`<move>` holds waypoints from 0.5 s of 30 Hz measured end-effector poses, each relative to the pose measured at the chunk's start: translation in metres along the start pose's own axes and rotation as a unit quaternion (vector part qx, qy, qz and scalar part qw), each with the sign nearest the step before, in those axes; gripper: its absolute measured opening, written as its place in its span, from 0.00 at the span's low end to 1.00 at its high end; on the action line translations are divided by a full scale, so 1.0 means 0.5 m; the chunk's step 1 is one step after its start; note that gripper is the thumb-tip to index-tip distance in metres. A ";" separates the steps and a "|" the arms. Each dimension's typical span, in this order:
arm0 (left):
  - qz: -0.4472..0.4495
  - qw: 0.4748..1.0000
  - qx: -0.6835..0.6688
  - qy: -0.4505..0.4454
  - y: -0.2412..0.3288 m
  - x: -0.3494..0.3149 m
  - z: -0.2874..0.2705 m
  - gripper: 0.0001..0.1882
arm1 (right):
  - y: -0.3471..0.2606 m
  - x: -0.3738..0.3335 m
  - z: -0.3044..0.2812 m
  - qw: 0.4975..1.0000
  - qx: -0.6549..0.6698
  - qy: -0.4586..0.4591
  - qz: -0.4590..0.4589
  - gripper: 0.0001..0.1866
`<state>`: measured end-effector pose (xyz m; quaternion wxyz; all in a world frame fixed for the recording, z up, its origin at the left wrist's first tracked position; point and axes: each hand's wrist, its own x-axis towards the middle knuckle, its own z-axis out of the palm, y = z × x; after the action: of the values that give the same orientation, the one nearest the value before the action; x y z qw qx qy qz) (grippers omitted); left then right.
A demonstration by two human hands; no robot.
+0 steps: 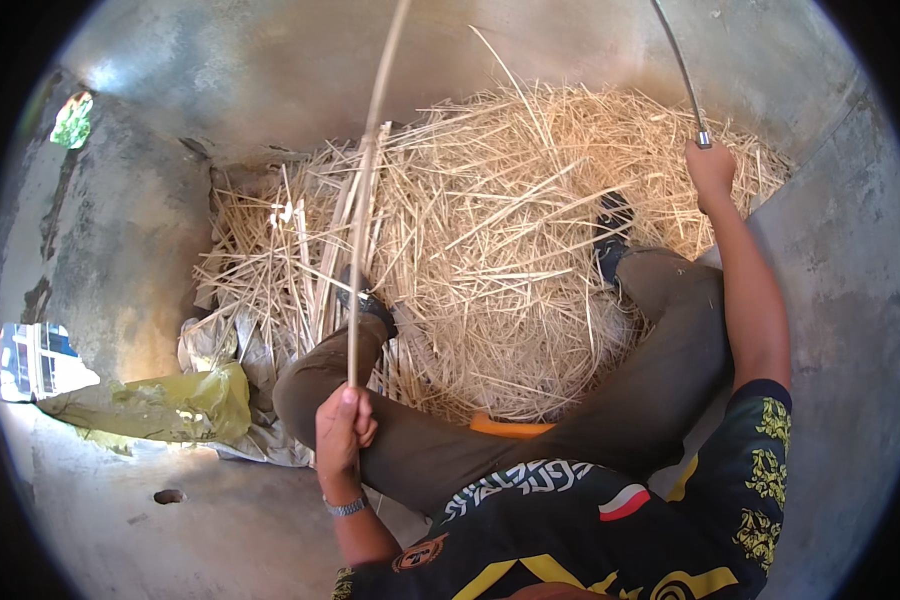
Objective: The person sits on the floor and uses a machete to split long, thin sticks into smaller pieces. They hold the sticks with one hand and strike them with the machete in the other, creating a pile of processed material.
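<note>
My left hand (342, 428), with a watch at the wrist, is closed around the lower end of a long pale split-bamboo strip (364, 210). The strip rises almost upright and leaves the picture at the top. On the right, my raised right hand (712, 172) grips a long, thin knife (684, 68). Its handle is mostly hidden in my fist; a shiny metal collar shows above it, and the dark narrow blade runs up out of view. Strip and blade are well apart. A heap of pale shavings (500, 260) lies between and beyond my bent legs.
Grey walls (270, 60) enclose the far side and both sides. At the left lies a crumpled yellowish plastic sheet (170, 405), beside whitish sacking. An orange object (510, 426) shows partly under my legs. A small hole (170, 496) opens in the grey surface at lower left.
</note>
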<state>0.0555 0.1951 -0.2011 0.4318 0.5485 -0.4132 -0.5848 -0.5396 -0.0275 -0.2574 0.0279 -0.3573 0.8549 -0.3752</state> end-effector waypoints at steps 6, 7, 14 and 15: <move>-0.006 0.982 0.160 -0.096 -0.028 0.008 0.036 0.18 | -0.165 -0.143 -0.010 0.978 0.119 -0.080 -0.149 0.12; -0.017 0.982 0.153 -0.109 -0.035 -0.003 0.043 0.19 | -0.187 -0.169 -0.013 0.971 0.126 -0.075 -0.187 0.12; -0.133 0.972 -0.040 -0.188 -0.079 -0.045 0.106 0.18 | -0.196 -0.233 -0.017 0.900 0.061 -0.002 -0.432 0.10; -0.140 0.968 -0.060 -0.199 -0.082 -0.048 0.104 0.18 | -0.201 -0.239 -0.017 0.876 0.080 0.008 -0.475 0.10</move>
<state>0.0020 0.2301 -0.2305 0.2869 0.4467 -0.3739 -0.7605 -0.3940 0.0067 -0.2112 -0.1327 -0.7140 0.5496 -0.4129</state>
